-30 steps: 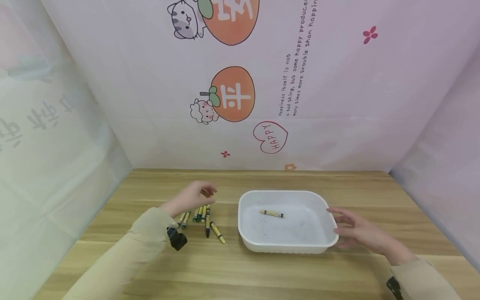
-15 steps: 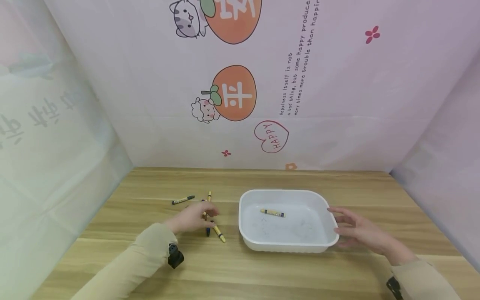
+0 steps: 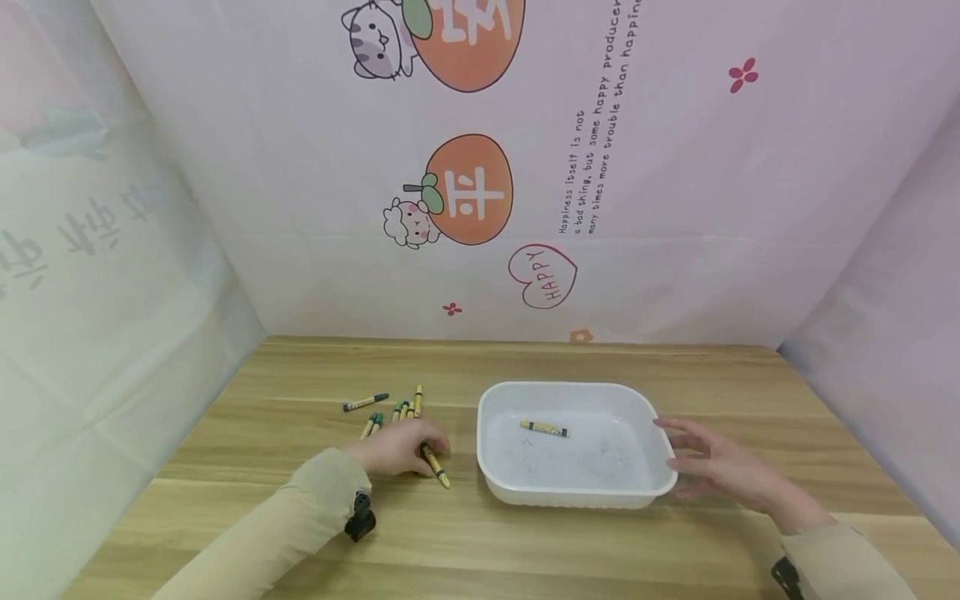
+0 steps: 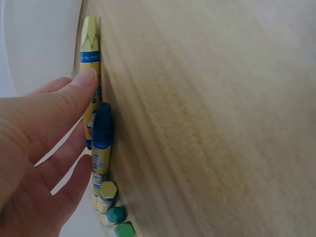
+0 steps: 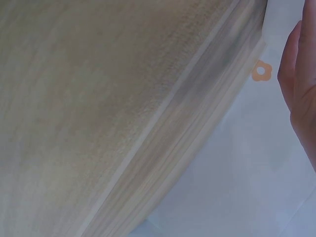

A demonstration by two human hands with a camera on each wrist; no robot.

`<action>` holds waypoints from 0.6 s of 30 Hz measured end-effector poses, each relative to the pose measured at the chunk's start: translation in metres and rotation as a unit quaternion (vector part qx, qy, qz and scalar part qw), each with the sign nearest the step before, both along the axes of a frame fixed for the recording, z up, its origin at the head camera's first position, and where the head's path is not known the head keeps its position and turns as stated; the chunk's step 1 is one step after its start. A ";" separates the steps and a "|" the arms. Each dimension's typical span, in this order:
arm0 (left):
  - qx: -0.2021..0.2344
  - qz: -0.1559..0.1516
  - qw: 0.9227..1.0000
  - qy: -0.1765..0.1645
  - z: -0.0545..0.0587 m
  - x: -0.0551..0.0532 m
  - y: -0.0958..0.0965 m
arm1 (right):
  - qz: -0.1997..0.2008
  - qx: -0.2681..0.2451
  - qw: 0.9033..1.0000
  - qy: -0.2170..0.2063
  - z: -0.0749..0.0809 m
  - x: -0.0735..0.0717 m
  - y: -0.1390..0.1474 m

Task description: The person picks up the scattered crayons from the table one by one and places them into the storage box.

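My left hand [image 3: 405, 446] is low over the table, its thumb and fingers pinching a pale yellow crayon [image 4: 90, 37]; in the head view this crayon [image 3: 438, 473] sticks out past the fingertips. Beside it in the left wrist view lie a dark blue crayon [image 4: 102, 126], a yellow-ended one [image 4: 108, 189] and two green-ended ones. Across the table, my right hand [image 3: 720, 462] rests its relaxed fingers against the right rim of a white plastic tray [image 3: 577, 493]. One yellow crayon [image 3: 546, 428] lies inside the tray. Only a sliver of the right hand [image 5: 303, 79] shows in its wrist view.
Several more crayons [image 3: 405, 410] lie behind the left hand, partly covered by it. Apart from them, a dark-tipped crayon [image 3: 365, 402] lies further left. A printed curtain [image 3: 675, 250] closes off the wooden table [image 3: 540, 550] at the back and sides.
From above the crayon pile, my left hand has come down and nearer, and now pinches the pale yellow crayon. The right hand and tray stay in place.
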State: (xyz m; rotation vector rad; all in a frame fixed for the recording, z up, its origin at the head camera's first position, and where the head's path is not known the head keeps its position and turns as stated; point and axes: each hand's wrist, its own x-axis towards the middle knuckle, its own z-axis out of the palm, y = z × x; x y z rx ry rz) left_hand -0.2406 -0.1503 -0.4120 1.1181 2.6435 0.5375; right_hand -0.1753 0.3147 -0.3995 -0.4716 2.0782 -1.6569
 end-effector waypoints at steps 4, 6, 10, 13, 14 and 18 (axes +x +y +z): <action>-0.005 0.002 1.000 -0.004 -0.002 -0.001 0.002 | 0.001 0.004 1.000 0.002 0.000 0.000 0.001; -0.006 0.003 1.000 -0.006 -0.002 -0.001 0.003 | 0.000 0.006 1.000 0.004 0.000 0.000 0.001; -0.007 0.000 1.000 -0.006 -0.001 -0.001 0.005 | 0.001 0.005 1.000 0.007 0.001 0.000 0.000; -0.008 -0.004 1.000 -0.002 -0.001 -0.002 0.006 | 0.003 0.005 1.000 0.008 0.001 0.000 0.000; -0.009 -0.005 1.000 0.000 -0.002 -0.003 0.007 | 0.003 0.006 1.000 0.008 0.001 0.000 0.000; -0.004 -0.010 1.000 0.000 -0.004 -0.004 0.007 | 0.001 0.009 1.000 0.004 0.002 0.001 0.000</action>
